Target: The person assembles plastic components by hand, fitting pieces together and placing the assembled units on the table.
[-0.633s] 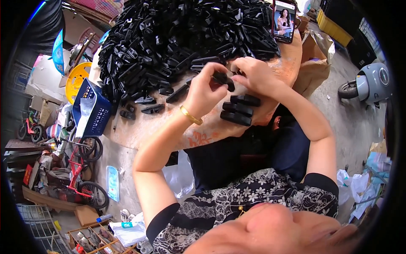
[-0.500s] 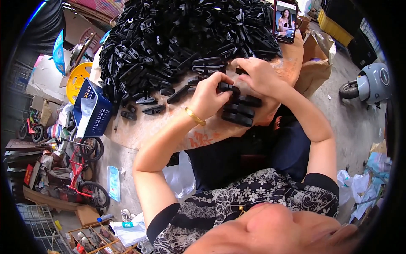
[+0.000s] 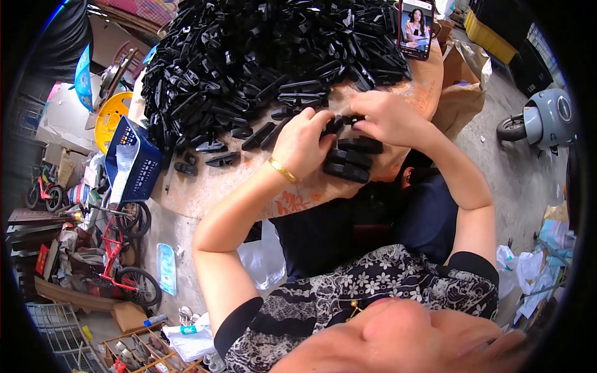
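Observation:
My left hand (image 3: 303,144), with a gold bangle at its wrist, is closed on a short black plastic piece (image 3: 334,127) between thumb and fingers. Close beside it, my right hand (image 3: 390,118) pinches a small black part (image 3: 355,119) against that piece. Whether the two are joined I cannot tell. Just below my hands, several rounded black pieces (image 3: 347,169) lie side by side on the table (image 3: 249,189). Beyond my hands spreads a large heap of loose black plastic parts (image 3: 230,68), many of them long and narrow.
A phone (image 3: 415,30) showing a person stands at the table's far right. A blue basket (image 3: 138,163) hugs the left edge, near a yellow round seat (image 3: 112,118) and a red bicycle (image 3: 115,248). To the right are a brown paper bag (image 3: 463,87) and a grey scooter (image 3: 544,118).
My right hand has come down from the heap's edge to meet the piece in my left hand. The left hand has turned slightly, tilting its piece more upright.

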Action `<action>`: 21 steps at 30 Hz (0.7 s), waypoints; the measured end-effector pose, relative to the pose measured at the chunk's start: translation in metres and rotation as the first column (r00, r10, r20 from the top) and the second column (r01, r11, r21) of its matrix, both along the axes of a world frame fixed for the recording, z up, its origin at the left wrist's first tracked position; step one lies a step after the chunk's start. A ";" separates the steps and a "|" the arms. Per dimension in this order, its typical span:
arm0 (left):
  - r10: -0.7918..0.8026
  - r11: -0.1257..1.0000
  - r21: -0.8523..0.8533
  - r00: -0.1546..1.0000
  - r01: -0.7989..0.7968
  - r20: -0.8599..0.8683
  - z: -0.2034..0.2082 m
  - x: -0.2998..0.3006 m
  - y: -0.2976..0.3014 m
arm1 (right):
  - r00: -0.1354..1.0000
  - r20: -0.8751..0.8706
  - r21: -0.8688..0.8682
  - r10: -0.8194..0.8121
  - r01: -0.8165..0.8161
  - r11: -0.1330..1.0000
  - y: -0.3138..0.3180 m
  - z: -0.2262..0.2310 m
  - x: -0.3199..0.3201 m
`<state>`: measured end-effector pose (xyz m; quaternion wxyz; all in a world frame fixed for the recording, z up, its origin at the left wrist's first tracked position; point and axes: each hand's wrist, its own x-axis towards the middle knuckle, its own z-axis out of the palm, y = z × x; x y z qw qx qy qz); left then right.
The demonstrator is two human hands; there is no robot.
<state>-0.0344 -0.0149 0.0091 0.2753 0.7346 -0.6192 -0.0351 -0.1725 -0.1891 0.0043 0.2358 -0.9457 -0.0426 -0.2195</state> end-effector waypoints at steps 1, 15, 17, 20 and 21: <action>-0.004 1.000 0.001 1.000 0.004 0.002 0.001 -0.001 0.000 | 1.000 -0.021 -0.061 -0.014 0.013 0.998 -0.002 -0.006 0.000; 0.001 0.996 0.094 0.992 0.011 -0.128 -0.001 0.020 -0.004 | 0.997 -0.074 -0.079 -0.022 0.016 0.997 -0.003 0.002 -0.006; 0.015 0.996 0.088 0.996 -0.008 -0.085 0.000 0.022 -0.003 | 0.999 -0.024 -0.004 -0.024 0.024 1.000 0.001 0.007 -0.004; 0.019 0.999 0.044 1.000 -0.018 -0.022 -0.002 0.023 -0.005 | 1.000 0.019 0.069 -0.019 0.017 0.997 0.003 0.004 0.001; 0.016 1.000 0.006 1.000 -0.016 0.003 -0.003 0.023 -0.005 | 1.000 0.020 0.056 -0.009 0.008 0.998 0.005 0.000 0.003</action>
